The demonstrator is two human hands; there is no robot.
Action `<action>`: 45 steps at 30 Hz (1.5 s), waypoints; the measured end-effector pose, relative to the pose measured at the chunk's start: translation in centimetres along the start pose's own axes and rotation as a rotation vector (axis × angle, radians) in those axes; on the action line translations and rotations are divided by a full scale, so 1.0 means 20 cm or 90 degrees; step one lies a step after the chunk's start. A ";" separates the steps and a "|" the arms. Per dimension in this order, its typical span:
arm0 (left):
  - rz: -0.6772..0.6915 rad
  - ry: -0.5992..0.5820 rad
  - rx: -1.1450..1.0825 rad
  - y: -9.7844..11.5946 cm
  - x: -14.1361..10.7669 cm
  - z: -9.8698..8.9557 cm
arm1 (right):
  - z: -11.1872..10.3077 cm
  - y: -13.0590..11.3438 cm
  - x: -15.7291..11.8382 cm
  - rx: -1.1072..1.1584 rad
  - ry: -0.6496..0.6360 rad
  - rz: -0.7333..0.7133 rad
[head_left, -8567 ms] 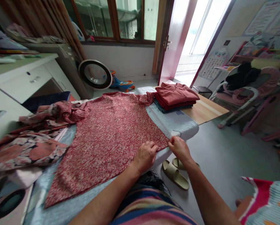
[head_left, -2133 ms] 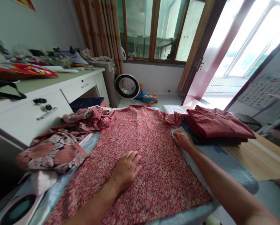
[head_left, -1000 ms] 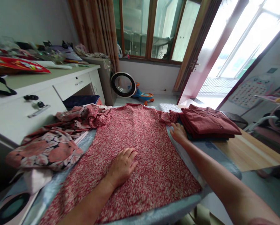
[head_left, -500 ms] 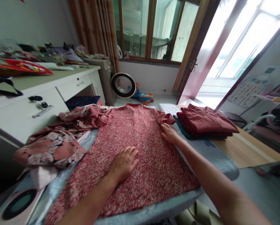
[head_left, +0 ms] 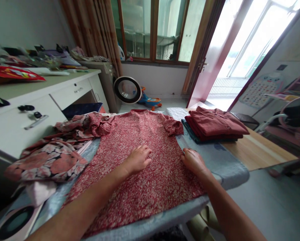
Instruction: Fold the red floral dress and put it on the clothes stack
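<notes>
A red short-sleeved shirt with a small pale print [head_left: 139, 187] lies spread out on a blue padded cloth surface [head_left: 230, 164], its collar at the far end. My left hand [head_left: 139, 159] rests over the middle of the shirt, palm down and fingers loosely extended, holding nothing. At the shirt's right side edge is my right hand [head_left: 193, 161], its fingers bent and closed on the fabric there; the thumb is mostly hidden. The right sleeve lies a little beyond that hand.
A crumpled floral garment [head_left: 57, 155] lies on the left. Folded clothes [head_left: 216, 124] are stacked at the right, beside a wooden board [head_left: 262, 149]. A white cabinet [head_left: 21, 124] borders the left side. Behind stands a washer with its round door [head_left: 127, 89] open.
My right hand has moved from near the right sleeve down along the shirt's side edge toward me. My left hand has shifted slightly up the shirt. The camera view has turned a little.
</notes>
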State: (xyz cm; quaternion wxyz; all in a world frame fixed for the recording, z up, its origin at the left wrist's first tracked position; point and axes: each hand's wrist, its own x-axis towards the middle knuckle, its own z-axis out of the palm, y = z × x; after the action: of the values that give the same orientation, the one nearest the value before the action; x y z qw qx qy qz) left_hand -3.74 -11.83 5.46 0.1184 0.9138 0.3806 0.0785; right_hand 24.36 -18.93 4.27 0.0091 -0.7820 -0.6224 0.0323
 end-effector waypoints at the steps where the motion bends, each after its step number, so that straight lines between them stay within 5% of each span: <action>1: 0.006 0.009 -0.004 0.02 0.07 -0.02 | 0.00 -0.02 0.00 -0.003 -0.002 0.016; 5: 0.010 0.022 -0.010 0.11 0.37 -0.04 | -0.02 -0.08 0.01 0.000 -0.028 0.071; 10: -0.003 0.012 0.001 0.21 0.70 0.05 | -0.03 -0.12 0.00 -0.006 -0.014 0.082; 19: 0.016 -0.075 -0.026 0.32 1.02 0.20 | -0.05 -0.05 -0.12 0.159 -0.069 0.066; 30: -0.089 0.012 -0.193 0.22 1.12 0.32 | -0.04 0.08 -0.17 0.368 -0.134 -0.053; 38: -0.136 0.179 -0.479 0.06 1.12 0.20 | -0.09 -0.02 -0.20 0.394 -0.133 -0.114; 45: -0.206 0.294 -0.714 -0.12 0.97 0.12 | -0.08 -0.14 -0.23 0.420 -0.114 -0.158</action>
State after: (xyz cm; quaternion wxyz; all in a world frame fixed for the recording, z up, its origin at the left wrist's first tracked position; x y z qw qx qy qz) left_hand 8.78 3.36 3.56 0.5049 0.6028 0.4308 0.4428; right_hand 20.76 -22.79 6.17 0.2103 -0.6494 -0.6671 0.2985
